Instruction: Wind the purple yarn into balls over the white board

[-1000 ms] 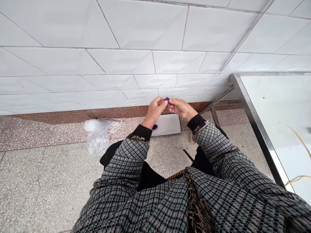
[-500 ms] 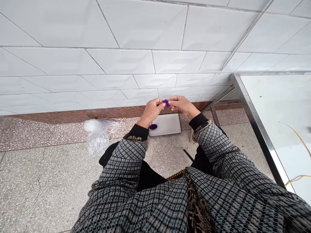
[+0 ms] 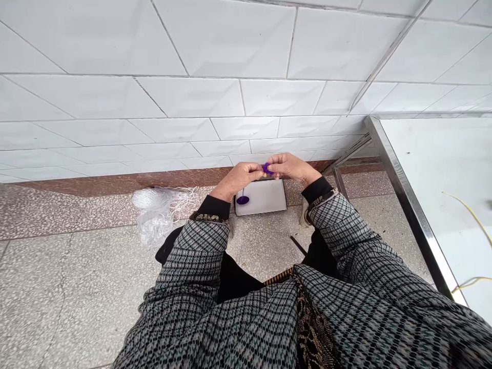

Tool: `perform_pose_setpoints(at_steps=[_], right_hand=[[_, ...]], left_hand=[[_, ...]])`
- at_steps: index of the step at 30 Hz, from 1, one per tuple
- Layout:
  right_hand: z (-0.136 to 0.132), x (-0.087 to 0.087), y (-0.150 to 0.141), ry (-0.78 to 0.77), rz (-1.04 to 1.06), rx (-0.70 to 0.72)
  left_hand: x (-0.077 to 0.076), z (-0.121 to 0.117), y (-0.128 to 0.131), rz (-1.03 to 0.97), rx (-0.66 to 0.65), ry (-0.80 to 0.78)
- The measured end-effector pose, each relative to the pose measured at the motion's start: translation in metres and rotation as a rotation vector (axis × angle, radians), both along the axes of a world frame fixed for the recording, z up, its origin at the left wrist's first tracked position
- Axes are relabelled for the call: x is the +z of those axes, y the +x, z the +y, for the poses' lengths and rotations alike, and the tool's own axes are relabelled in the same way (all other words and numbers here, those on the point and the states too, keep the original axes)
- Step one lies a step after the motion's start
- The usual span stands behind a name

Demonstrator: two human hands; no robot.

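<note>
Both hands meet in front of me over a small purple piece of cord [image 3: 268,168], which looks looped or knotted. My left hand [image 3: 242,177] pinches it from the left with thumb and forefinger. From the right, my right hand [image 3: 286,166] pinches the same piece, and its fingers cover part of it. Below them a shallow white tray [image 3: 265,197] with a dark rim rests on the floor. A dark purple oval bundle [image 3: 243,200] lies in the tray's left part, and a thin strand rises from it toward my left hand.
Clear plastic bags [image 3: 154,220] with white cords [image 3: 186,200] lie on the floor to the left. A metal-framed table [image 3: 395,174] stands at the right, with a yellow cord [image 3: 471,218] on it. A thin dark stick [image 3: 298,246] lies near my right knee. The tiled wall [image 3: 192,97] rises ahead.
My left hand has shifted slightly down and turned flatter, and my right hand has moved slightly right. The purple cord has moved a little right and down and now looks more like a loop.
</note>
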State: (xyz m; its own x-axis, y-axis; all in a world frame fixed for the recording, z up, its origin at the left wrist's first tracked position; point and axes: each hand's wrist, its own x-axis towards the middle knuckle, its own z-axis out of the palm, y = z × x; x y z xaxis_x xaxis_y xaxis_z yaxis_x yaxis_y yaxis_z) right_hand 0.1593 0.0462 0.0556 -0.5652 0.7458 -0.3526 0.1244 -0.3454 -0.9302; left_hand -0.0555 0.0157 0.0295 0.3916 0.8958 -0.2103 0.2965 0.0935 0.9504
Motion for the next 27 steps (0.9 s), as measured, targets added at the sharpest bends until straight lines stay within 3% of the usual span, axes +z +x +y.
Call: perform_pose_setpoints(at_steps=[3,5,8,10,15,19,23,27], right_hand=[[-0.002,0.005,0.003,0.027,-0.173,0.238],[-0.005,0.007,0.001,0.054,-0.354,0.325],[-0.007,0.005,-0.007,0.092,-0.592,0.306],[-0.007,0.002,-0.012,0.103,-0.645,0.232],[-0.002,-0.002,-0.017,-0.060,-0.415,-0.139],[-0.001,0.000,-0.017,-0.238,-0.132,-0.396],[-0.002,0.005,-0.015,-0.294,-0.005,-0.393],[-0.004,0.011,-0.007,-0.279,0.033,-0.270]], left_hand=[[0.000,0.003,-0.003,0.188,-0.114,-0.005],[-0.001,0.004,-0.001,0.296,-0.113,0.015],[-0.002,0.003,0.006,0.322,-0.101,0.065],[-0.004,0.001,0.011,0.295,-0.105,0.145],[-0.009,-0.006,0.019,0.303,0.048,0.435],[-0.010,-0.011,0.023,0.273,0.045,0.473],[-0.010,-0.011,0.024,0.328,0.029,0.377],[-0.010,-0.006,0.018,0.381,0.003,0.273]])
